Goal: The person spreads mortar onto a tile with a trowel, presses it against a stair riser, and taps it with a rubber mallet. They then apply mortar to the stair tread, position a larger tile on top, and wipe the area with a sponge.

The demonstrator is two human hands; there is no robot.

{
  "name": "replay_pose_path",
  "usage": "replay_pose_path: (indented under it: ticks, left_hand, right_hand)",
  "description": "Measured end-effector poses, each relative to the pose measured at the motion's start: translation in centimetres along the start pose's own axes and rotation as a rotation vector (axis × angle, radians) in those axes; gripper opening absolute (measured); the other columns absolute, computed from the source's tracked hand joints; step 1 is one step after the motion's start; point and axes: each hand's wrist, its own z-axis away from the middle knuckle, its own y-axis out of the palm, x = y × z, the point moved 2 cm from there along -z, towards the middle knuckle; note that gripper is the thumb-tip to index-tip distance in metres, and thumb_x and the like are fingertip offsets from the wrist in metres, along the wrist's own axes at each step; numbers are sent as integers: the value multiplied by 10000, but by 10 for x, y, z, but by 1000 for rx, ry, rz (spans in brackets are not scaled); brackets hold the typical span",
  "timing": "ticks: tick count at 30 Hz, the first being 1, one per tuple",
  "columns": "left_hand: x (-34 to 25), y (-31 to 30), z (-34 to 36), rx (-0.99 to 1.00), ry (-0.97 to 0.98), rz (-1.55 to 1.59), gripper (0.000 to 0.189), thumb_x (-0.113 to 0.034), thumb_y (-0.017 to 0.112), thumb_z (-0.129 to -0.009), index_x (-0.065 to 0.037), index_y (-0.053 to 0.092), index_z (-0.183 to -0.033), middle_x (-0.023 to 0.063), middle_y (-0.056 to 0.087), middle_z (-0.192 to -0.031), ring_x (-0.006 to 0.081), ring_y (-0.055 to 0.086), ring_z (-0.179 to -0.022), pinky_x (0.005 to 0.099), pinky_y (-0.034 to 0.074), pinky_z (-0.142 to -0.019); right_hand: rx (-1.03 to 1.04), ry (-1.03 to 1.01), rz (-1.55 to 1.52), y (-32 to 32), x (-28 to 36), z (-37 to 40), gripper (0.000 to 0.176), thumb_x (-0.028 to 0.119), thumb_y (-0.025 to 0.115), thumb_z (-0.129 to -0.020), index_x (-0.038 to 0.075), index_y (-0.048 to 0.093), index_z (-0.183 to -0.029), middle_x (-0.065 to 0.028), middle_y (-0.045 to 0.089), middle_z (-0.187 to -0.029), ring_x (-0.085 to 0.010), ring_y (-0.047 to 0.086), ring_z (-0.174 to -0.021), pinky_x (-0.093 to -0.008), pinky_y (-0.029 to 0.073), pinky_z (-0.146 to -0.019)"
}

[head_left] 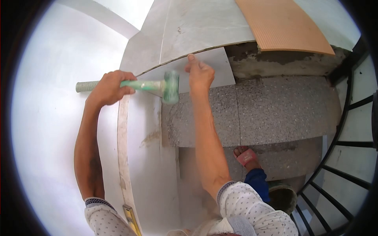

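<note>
Left grip: the left hand (110, 88) is closed tight round the shaft of the pale green rubber-headed mallet (171, 87). It grips far back, which I'd judge gives the head more swing.
Mallet head: a blunt, matte cylinder turned sideways, just left of the thin grey rectangular tile (220, 65).
Right hand: the right hand (200, 74) grasps nothing. It lies flat with fingers extended on the tile's left part, seemingly to steady it on edge.
Tile: smooth and pale, standing upright right under the curved polished grey tread (197, 27).
Right of the tile: a rough band of bare grey mortar (275, 63), lumpy and dull.
Below the tile: a speckled terrazzo step (275, 110), grainy, with one joint line.
Above and right of the tile: a ribbed orange slab (283, 25) lying flat.
Far below the tile: a foot in a pink sandal (246, 156).
Far right of the tile: a black metal railing (354, 129).
</note>
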Motion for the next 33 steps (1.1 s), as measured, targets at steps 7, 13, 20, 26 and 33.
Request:
replay_pose_path:
  ticks: [7,13,20,26,33]
  left_hand:
    - [-9,-8,10,-72,27,53,256,-99,701,-801,5,660,-1031,156,647,-851,275,585,-790,371,459,-785]
    - [-47,-14,1,-16,62,95,265,-98,704,-795,5,661,-1036,151,652,-843,279,589,-786,370,461,-795]
    - [-79,-22,-1,171,178,-104,264,-156,728,-790,-37,699,-1023,168,680,-924,332,629,-906,421,477,-838]
    - [-86,-19,-16,20,61,-164,267,-140,736,-781,-49,706,-1031,167,685,-922,335,638,-879,417,484,-830]
    - [-76,-24,-21,-106,160,-157,264,-181,705,-818,-53,699,-1049,159,670,-987,320,616,-957,419,473,-863]
  right_hand:
    - [-137,52,-114,-22,6,-12,634,547,620,-882,-33,663,-632,-111,628,-598,-203,583,-601,-340,474,-629]
    - [-162,-108,-5,-39,23,-18,662,520,612,-908,-33,600,-545,-91,568,-514,-198,542,-511,-350,441,-553]
    - [-131,-122,43,-44,24,-20,636,499,621,-905,-19,599,-536,-94,533,-480,-209,542,-503,-371,439,-558]
    - [-98,-139,59,-44,22,-25,636,514,614,-900,-18,615,-551,-104,572,-513,-233,582,-539,-381,465,-603]
    - [-67,-85,54,-46,24,-24,615,494,635,-893,-37,642,-582,-109,638,-576,-200,622,-593,-333,493,-630]
